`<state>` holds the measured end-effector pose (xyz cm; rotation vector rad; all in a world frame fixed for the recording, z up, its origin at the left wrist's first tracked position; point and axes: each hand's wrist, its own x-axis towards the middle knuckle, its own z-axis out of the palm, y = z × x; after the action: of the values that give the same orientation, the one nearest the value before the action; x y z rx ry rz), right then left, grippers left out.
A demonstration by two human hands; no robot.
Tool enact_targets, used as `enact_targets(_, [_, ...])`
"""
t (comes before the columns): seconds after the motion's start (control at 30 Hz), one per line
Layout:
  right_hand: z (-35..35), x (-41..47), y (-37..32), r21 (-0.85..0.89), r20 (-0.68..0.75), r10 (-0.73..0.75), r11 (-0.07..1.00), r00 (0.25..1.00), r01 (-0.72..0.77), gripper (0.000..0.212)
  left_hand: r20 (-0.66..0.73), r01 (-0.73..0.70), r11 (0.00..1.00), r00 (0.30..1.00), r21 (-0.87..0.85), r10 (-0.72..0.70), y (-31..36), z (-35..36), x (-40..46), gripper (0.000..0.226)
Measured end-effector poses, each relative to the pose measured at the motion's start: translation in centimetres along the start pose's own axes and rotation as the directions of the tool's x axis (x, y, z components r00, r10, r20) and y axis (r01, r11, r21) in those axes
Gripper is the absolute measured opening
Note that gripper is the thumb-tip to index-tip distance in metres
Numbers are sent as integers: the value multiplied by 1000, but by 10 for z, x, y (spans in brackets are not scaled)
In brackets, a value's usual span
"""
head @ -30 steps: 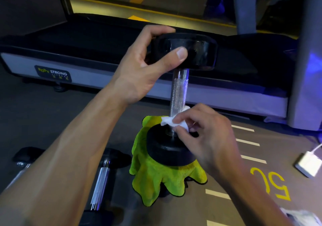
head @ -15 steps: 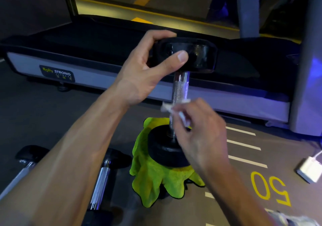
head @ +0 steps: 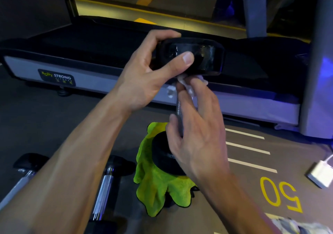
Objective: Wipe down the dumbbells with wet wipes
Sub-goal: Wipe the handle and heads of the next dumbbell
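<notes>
Right now we steady the upright dumbbell with our left hand, thumb and fingers curled round its top head, while its lower head sits on the green cloth on the floor. Our right hand pinches the wet wipe against the top of the knurled handle, just under that head. To do this well, we would wrap the wipe fully round the bar and twist as we slide (knurling traps grime), keeping the top grip firm so the weight stays upright. Two more dumbbells lie at the left, presumably waiting.
</notes>
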<state>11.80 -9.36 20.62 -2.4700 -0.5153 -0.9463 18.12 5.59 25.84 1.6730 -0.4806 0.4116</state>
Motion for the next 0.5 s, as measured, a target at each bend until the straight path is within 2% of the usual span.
enact_targets(0.17, [3, -32, 1, -60, 77, -83, 994, 994, 88, 43, -2, 0, 1000, 1000, 2, 0, -1, -1, 0, 47])
enact_targets(0.33, [-1, 7, -4, -167, -17, -25, 986, 1000, 22, 44, 8, -6, 1000, 1000, 9, 6, 0, 0, 0, 46])
enact_targets(0.43, [-2, -18, -8, -216, 90, -46, 974, 995, 65, 45, -16, -2, 1000, 1000, 15, 3, -1, -1, 0, 46])
enact_targets(0.5, [-1, -45, -5, -179, 145, -73, 979, 987, 99, 41, -19, 10, 1000, 1000, 20, -9, -2, -1, 0, 45])
